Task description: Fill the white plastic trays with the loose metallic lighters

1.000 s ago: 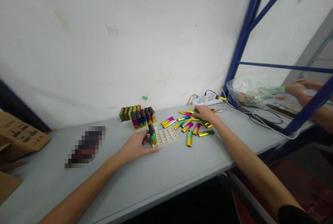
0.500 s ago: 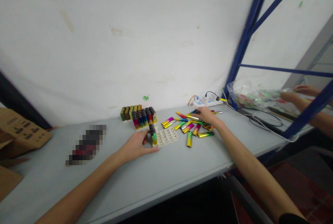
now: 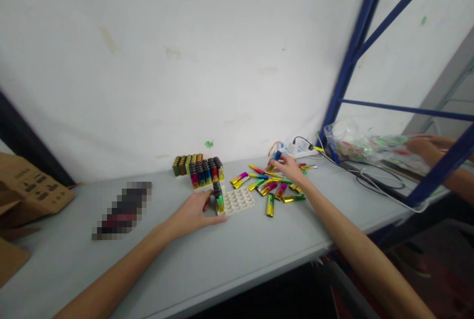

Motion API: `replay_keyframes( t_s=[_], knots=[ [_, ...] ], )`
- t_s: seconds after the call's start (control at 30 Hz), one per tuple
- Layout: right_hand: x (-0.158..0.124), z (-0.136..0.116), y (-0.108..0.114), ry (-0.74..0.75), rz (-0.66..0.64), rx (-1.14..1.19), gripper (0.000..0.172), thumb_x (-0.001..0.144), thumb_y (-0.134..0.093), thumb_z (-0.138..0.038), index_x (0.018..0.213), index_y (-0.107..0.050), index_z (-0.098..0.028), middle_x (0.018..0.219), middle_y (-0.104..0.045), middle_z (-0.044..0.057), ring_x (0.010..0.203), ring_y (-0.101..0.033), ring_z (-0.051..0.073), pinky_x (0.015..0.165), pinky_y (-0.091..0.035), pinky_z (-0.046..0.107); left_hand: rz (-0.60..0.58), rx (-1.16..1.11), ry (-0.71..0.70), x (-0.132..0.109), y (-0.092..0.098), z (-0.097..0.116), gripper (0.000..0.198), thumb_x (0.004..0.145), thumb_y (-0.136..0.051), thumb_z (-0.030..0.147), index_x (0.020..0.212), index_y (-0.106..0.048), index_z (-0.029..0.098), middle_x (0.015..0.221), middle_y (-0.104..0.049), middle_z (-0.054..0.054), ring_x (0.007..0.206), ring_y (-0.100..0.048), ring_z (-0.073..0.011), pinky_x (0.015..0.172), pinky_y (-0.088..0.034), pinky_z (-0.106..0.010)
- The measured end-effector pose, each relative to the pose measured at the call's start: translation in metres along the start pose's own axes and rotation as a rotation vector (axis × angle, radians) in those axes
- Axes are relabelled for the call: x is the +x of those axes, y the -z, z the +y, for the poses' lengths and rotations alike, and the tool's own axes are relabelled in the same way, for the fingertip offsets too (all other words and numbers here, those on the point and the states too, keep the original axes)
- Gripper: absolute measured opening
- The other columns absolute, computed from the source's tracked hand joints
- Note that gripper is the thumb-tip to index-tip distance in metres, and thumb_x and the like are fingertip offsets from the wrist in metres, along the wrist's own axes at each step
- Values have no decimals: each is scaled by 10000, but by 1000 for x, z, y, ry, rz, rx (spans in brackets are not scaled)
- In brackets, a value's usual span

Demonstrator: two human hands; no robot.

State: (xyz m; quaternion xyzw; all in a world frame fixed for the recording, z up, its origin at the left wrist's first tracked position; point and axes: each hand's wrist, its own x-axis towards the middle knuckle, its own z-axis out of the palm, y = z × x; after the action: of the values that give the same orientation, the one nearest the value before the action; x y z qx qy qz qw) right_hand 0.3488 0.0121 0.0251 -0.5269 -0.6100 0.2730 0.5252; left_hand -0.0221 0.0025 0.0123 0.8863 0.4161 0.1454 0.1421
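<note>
A white tray (image 3: 239, 201) with rows of round-cornered holes lies on the table. One row of green and yellow lighters (image 3: 219, 202) stands upright at its left end. My left hand (image 3: 194, 209) grips that end, thumb along the front edge and fingers curled behind. At the back right, my right hand (image 3: 288, 166) pinches a blue-topped lighter (image 3: 276, 155), held tilted just above a loose pile. Several metallic lighters (image 3: 270, 205) in yellow, green, pink and red lie scattered between the tray and my right hand.
Two filled blocks of upright lighters, one multicoloured (image 3: 206, 173) and one gold-green (image 3: 182, 165), stand near the wall. A power strip (image 3: 296, 149) with cables, a blue metal frame (image 3: 342, 77) and a plastic bag (image 3: 348, 141) are right. Another person's hands (image 3: 425, 144) work beyond the frame. A cardboard box (image 3: 33, 188) is left.
My right hand has lifted slightly away from the pile and drawn left, now with a blue-topped lighter showing in its fingers. My left hand stays on the tray.
</note>
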Motion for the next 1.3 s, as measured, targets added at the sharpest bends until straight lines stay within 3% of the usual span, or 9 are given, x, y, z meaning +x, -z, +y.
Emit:
replay_keyframes(
  t_s=[0.23, 0.37, 0.47, 0.53, 0.67, 0.77, 0.87, 1.07, 1.3],
  knots=[
    [-18, -33, -16, -84, -283, 298, 518, 828, -797, -437, 1254, -576, -242, 1056, -725, 46, 870, -746, 201, 830, -638, 388, 0, -49, -16, -1, 3, 4, 611, 722, -735, 752, 900, -577, 190, 832, -622, -38, 740, -566, -219, 653, -396, -313],
    [-23, -55, -34, -63, -438, 315, 363, 844, -787, -447, 1080, -651, -206, 1051, -679, 39, 871, -689, 169, 832, -599, 331, 21, -41, -11, -2, 2, 2, 627, 700, -746, 771, 862, -570, 192, 807, -623, -33, 720, -559, -216, 641, -392, -312],
    [-25, -72, -56, -93, -546, 360, 330, 879, -747, -495, 985, -616, -211, 900, -629, 8, 769, -604, 138, 697, -541, 266, 32, -63, -23, -2, 1, 1, 626, 697, -760, 761, 876, -571, 192, 792, -608, -19, 699, -550, -203, 628, -388, -305],
    [-27, -83, -73, -88, -578, 405, 372, 903, -701, -552, 876, -555, -211, 749, -530, -32, 635, -485, 109, 571, -437, 230, 32, -74, -42, -2, 1, 2, 607, 710, -767, 737, 896, -574, 192, 783, -594, -10, 695, -545, -198, 626, -383, -301],
    [-32, -93, -112, -80, -448, 389, 541, 922, -559, -690, 683, -418, -225, 587, -297, -81, 512, -250, 88, 480, -225, 246, 51, -87, -75, -1, 0, 2, 574, 725, -778, 697, 904, -572, 193, 753, -565, 6, 674, -532, -190, 619, -368, -298],
    [-37, -86, -135, -69, -233, 213, 579, 907, -499, -708, 597, -353, -242, 537, -274, -70, 514, -260, 97, 499, -207, 272, 71, -99, -88, 0, -2, 0, 569, 724, -778, 701, 890, -562, 202, 749, -561, 10, 667, -520, -186, 608, -362, -295],
    [-41, -72, -144, -34, -107, 10, 510, 874, -506, -637, 589, -362, -239, 546, -286, -56, 550, -297, 108, 525, -207, 279, 65, -91, -83, 0, -5, -3, 585, 721, -766, 732, 860, -537, 212, 737, -554, 15, 661, -517, -185, 601, -359, -297],
    [-44, -61, -140, 3, -73, -102, 404, 875, -457, -544, 636, -398, -224, 593, -334, -42, 595, -357, 124, 551, -236, 275, 74, -71, -92, 1, -5, -3, 602, 707, -762, 753, 829, -516, 218, 730, -555, 17, 656, -525, -184, 604, -359, -305],
    [-45, -60, -138, 69, -150, -1, 476, 971, -448, -653, 751, -456, -231, 631, -417, -51, 610, -401, 135, 572, -311, 265, 83, -79, -98, 0, -3, -1, 581, 711, -774, 725, 853, -546, 210, 743, -569, 9, 660, -530, -184, 591, -364, -303]
  ],
)
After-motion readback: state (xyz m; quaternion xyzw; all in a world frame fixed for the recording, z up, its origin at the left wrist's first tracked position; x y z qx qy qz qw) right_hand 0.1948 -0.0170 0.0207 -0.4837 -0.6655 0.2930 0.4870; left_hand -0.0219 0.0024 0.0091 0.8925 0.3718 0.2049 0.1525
